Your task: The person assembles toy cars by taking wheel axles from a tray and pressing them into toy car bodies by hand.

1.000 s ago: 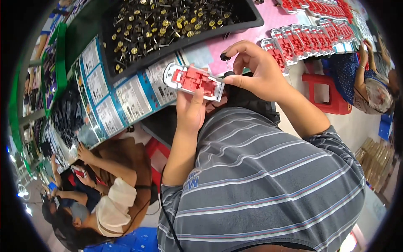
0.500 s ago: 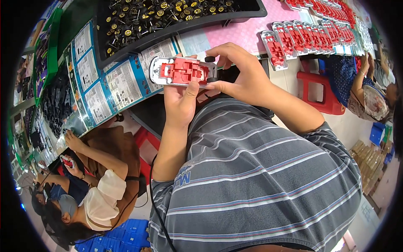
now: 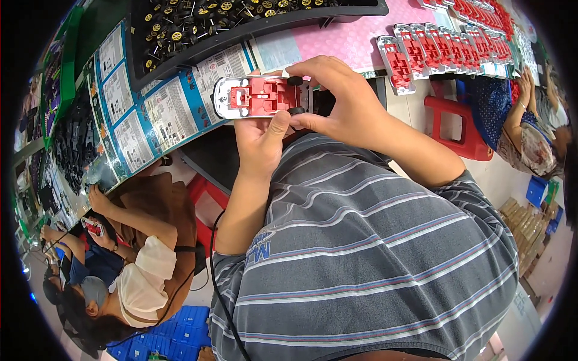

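Observation:
My left hand (image 3: 257,143) is closed around a toy car body (image 3: 259,99) with a white shell and a red inside, its open side facing up. The left thumb presses along the near edge. My right hand (image 3: 352,99) pinches a wheel axle between thumb and fingers at the car's right end. One black wheel (image 3: 295,80) shows at the far side of the body and another black wheel (image 3: 296,111) at the near side, by the right thumb tip. The rod between them is hard to make out, and I cannot tell whether it is seated.
A black tray (image 3: 259,37) of wheel axles with yellow hubs stands at the back. Rows of similar car bodies (image 3: 398,63) lie at the right on the pink mat (image 3: 343,45). A red stool (image 3: 457,129) stands to the right. At the left sits a co-worker (image 3: 147,265).
My right hand has moved the wheel pair slightly left, over the end of the red inside. My left hand keeps its hold on the car body.

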A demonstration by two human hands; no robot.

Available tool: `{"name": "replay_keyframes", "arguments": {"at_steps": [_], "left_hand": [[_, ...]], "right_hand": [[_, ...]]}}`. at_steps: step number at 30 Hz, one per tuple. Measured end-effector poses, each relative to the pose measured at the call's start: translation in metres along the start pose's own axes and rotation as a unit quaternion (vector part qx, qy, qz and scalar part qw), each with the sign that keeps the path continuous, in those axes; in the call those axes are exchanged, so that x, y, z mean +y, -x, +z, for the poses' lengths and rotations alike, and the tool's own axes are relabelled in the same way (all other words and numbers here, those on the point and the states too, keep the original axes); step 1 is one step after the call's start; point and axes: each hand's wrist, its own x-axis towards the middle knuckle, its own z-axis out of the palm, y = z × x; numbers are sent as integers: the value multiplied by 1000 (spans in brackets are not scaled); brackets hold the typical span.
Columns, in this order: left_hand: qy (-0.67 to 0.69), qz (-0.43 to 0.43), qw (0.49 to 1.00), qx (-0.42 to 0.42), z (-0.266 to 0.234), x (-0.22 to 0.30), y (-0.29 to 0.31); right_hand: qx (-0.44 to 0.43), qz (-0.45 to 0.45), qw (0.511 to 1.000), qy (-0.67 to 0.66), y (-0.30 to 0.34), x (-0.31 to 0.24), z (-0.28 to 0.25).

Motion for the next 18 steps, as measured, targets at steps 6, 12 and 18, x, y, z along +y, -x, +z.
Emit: {"name": "replay_keyframes", "arguments": {"at_steps": [6,12,18], "left_hand": [[6,14,1000,2,1,-1,-2],[-5,23,1000,-1,1,0,-3],[9,-44,999,-8,-1,-4,-4]], "right_hand": [[12,-25,1000,10,1,1,-3],[29,-25,999,-16,0,2,0],[64,20,996,-51,-11,0,-11]]}}
